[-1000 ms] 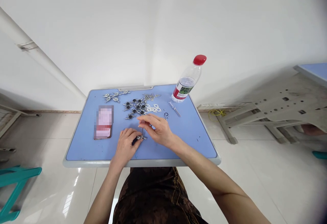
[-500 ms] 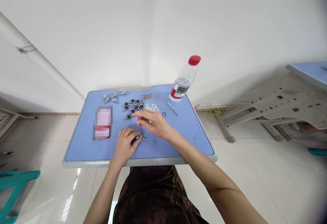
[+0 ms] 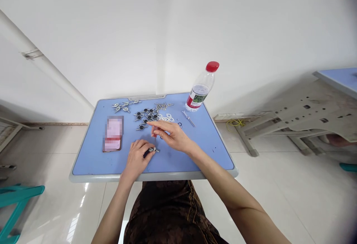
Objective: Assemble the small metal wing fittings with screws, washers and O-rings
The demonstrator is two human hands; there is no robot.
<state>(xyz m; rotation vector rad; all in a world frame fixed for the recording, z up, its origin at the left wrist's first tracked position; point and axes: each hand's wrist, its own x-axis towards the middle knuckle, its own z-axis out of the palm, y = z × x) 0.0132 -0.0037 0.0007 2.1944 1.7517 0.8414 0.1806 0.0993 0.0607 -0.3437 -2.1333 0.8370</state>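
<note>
Near the front of the blue desk [image 3: 97,162], my left hand [image 3: 137,155] pinches a small metal fitting [image 3: 154,149] against the top. Above it, my right hand [image 3: 171,134] grips a screwdriver [image 3: 155,132] with a reddish handle, its thin shaft pointing down at the fitting. The tip's exact contact is too small to tell. Just beyond my hands lie several metal fittings with black round centres [image 3: 145,117]. Flat white gaskets [image 3: 167,117] and a pile of small metal pins [image 3: 163,106] lie beside them.
A phone [image 3: 113,134] lies at the left, with several metal fittings [image 3: 122,106] behind it. A water bottle [image 3: 199,91] with a red cap stands at the back right, near a slim metal tool [image 3: 189,119]. Another desk [image 3: 338,78] is far right.
My right hand has shifted slightly on the screwdriver, and more of the reddish handle shows. My left hand keeps its hold on the fitting. The view has moved a little.
</note>
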